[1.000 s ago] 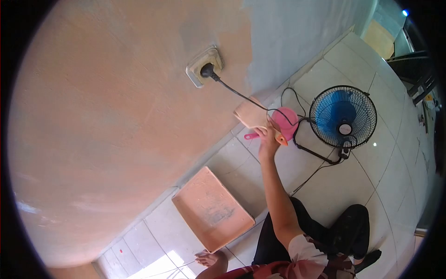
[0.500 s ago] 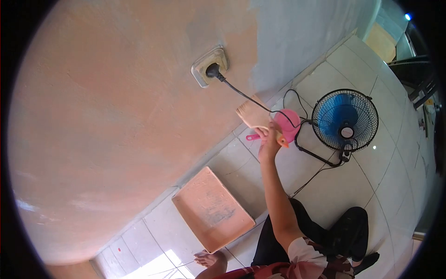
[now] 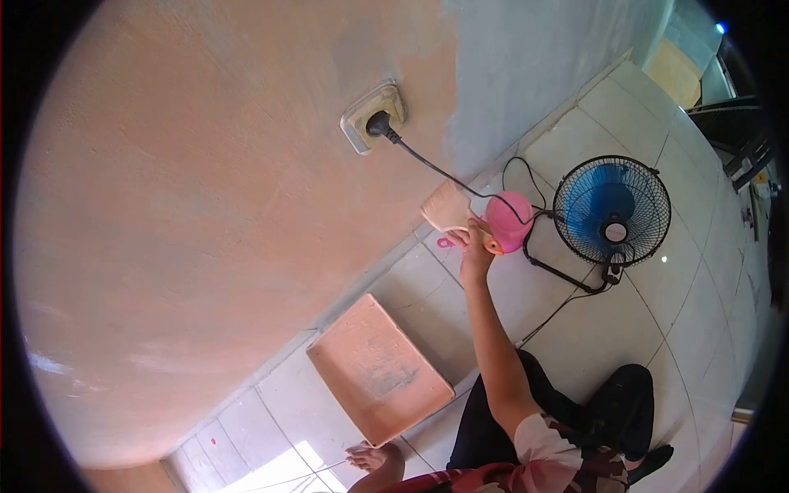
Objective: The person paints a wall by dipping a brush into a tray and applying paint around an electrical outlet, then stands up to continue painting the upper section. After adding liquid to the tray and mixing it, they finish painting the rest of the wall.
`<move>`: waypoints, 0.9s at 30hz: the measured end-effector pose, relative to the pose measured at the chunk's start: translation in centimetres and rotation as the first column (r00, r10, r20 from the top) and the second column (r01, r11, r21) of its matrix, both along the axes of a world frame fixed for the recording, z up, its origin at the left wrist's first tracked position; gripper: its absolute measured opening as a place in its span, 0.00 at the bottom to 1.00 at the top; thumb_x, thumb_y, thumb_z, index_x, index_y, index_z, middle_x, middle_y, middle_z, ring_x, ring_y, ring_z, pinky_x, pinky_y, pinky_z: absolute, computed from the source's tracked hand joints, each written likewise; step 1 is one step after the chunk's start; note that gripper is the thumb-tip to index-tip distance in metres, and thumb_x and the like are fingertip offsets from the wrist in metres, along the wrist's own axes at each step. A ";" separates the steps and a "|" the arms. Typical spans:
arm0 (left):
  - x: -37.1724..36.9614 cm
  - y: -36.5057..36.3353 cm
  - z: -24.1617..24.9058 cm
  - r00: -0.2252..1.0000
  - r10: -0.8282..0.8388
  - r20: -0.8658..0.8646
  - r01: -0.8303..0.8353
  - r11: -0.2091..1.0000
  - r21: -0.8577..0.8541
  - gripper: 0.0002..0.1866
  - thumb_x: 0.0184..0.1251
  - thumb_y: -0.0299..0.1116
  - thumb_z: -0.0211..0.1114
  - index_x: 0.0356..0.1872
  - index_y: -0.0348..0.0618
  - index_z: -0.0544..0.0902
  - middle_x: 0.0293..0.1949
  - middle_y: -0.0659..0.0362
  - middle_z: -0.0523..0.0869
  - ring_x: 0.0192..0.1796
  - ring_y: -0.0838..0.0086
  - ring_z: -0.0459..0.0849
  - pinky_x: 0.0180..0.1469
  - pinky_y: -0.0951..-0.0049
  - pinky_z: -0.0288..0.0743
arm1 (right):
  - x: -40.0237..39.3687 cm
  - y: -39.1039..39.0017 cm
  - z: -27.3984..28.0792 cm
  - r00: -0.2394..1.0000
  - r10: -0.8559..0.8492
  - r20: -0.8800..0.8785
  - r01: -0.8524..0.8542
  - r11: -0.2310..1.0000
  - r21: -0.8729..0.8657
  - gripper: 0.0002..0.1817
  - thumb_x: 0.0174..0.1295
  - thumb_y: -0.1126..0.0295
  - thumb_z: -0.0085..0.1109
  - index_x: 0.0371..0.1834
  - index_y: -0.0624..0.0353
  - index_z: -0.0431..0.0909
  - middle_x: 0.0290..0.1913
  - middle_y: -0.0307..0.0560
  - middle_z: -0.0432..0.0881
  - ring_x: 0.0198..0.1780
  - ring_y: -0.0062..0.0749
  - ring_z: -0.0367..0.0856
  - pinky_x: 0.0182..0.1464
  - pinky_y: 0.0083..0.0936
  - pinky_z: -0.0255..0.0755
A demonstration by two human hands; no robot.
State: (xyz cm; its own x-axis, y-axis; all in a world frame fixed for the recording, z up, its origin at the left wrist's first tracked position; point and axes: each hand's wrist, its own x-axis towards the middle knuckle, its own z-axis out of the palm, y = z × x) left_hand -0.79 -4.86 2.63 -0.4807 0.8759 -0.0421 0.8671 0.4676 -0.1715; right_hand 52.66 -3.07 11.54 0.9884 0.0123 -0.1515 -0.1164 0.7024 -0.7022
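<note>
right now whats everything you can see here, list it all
paintbrush: 1, wide, peach-coated bristles, held against the low wall
wall: peach paint at left, grey-blue at right
socket: 1, paint-smeared, on the wall, black plug in it
cord: 1, black, from plug down toward the fan
pink container: 1, on the floor by the wall
fan: 1, blue blades, black cage, on the floor tiles
paint tray: 1, peach-stained, on the floor
right hand: gripping the brush handle
left hand: on the floor near the tray
</note>
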 end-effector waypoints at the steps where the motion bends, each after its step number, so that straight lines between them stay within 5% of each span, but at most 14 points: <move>1: -0.1 -0.2 0.6 1.000 -0.002 -0.005 0.002 1.000 -0.002 0.35 0.81 0.54 0.36 0.81 0.46 0.52 0.80 0.44 0.56 0.81 0.52 0.54 0.81 0.55 0.46 | -0.2 -0.4 -0.7 1.000 -0.002 -0.005 0.002 1.000 -0.002 0.20 0.72 0.66 0.56 0.61 0.71 0.75 0.54 0.59 0.83 0.49 0.47 0.88 0.48 0.42 0.87; 5: 0.8 0.3 0.9 0.999 0.045 0.005 -0.044 0.996 -0.077 0.37 0.80 0.56 0.35 0.81 0.46 0.51 0.80 0.45 0.55 0.81 0.54 0.54 0.82 0.56 0.46 | 1.0 -1.1 -0.3 0.996 -0.064 -0.060 0.058 0.993 -0.106 0.19 0.71 0.67 0.58 0.57 0.72 0.76 0.47 0.57 0.84 0.43 0.44 0.89 0.44 0.39 0.88; 8: -1.6 0.4 -2.7 0.999 0.042 0.022 -0.044 0.997 0.070 0.38 0.79 0.59 0.35 0.80 0.45 0.53 0.81 0.46 0.54 0.82 0.55 0.53 0.82 0.56 0.45 | 2.4 -1.6 1.9 0.995 -0.089 0.046 0.096 0.978 -0.184 0.16 0.71 0.69 0.57 0.54 0.72 0.76 0.47 0.55 0.83 0.41 0.41 0.88 0.43 0.38 0.89; 11: -1.8 0.3 -2.8 0.996 0.051 0.078 -0.057 0.995 0.078 0.38 0.79 0.60 0.34 0.80 0.45 0.53 0.81 0.46 0.54 0.82 0.55 0.53 0.82 0.56 0.44 | 2.6 -1.9 5.6 0.975 -0.162 0.151 0.164 0.987 0.000 0.15 0.70 0.70 0.59 0.53 0.70 0.77 0.49 0.54 0.82 0.43 0.41 0.87 0.43 0.39 0.88; 13: -1.5 0.2 -3.1 0.997 0.045 0.062 -0.051 0.994 0.097 0.38 0.79 0.60 0.33 0.80 0.45 0.53 0.81 0.46 0.54 0.82 0.55 0.53 0.82 0.56 0.44 | 1.5 -1.7 6.1 0.949 -0.251 0.192 0.282 0.946 -0.159 0.15 0.70 0.72 0.57 0.54 0.72 0.75 0.49 0.56 0.82 0.43 0.41 0.87 0.42 0.38 0.88; 18: -2.1 0.0 -3.1 1.000 -0.004 0.004 0.003 0.998 0.068 0.39 0.79 0.61 0.32 0.80 0.44 0.52 0.81 0.44 0.53 0.82 0.54 0.52 0.82 0.56 0.45 | -0.1 -0.2 2.2 0.980 -0.197 0.006 0.193 0.952 -0.237 0.16 0.71 0.72 0.55 0.55 0.73 0.76 0.51 0.57 0.82 0.45 0.40 0.87 0.42 0.35 0.89; 20: -1.7 -0.3 -1.7 0.994 -0.023 0.106 0.015 0.997 0.075 0.39 0.79 0.60 0.34 0.80 0.43 0.52 0.80 0.43 0.54 0.82 0.53 0.53 0.81 0.54 0.47 | 0.2 0.8 2.3 0.994 -0.112 0.000 0.111 0.987 -0.119 0.16 0.70 0.73 0.56 0.55 0.73 0.77 0.52 0.57 0.82 0.45 0.41 0.87 0.44 0.35 0.89; 23: -0.7 -0.1 -0.6 0.999 -0.001 0.035 0.000 1.000 0.024 0.38 0.79 0.58 0.36 0.80 0.43 0.52 0.80 0.43 0.55 0.81 0.52 0.54 0.81 0.54 0.48 | 0.6 -0.7 2.7 0.990 -0.135 0.035 0.134 0.990 0.035 0.15 0.68 0.73 0.57 0.53 0.73 0.78 0.53 0.58 0.82 0.46 0.44 0.87 0.45 0.37 0.89; 27: 0.0 -0.2 -0.3 1.000 0.007 0.007 -0.007 1.000 0.021 0.37 0.79 0.57 0.37 0.80 0.44 0.53 0.79 0.43 0.56 0.81 0.52 0.55 0.81 0.54 0.49 | -0.4 -0.4 0.4 0.968 -0.249 0.009 0.249 0.962 -0.115 0.16 0.68 0.72 0.57 0.53 0.73 0.78 0.53 0.57 0.82 0.44 0.44 0.87 0.43 0.36 0.88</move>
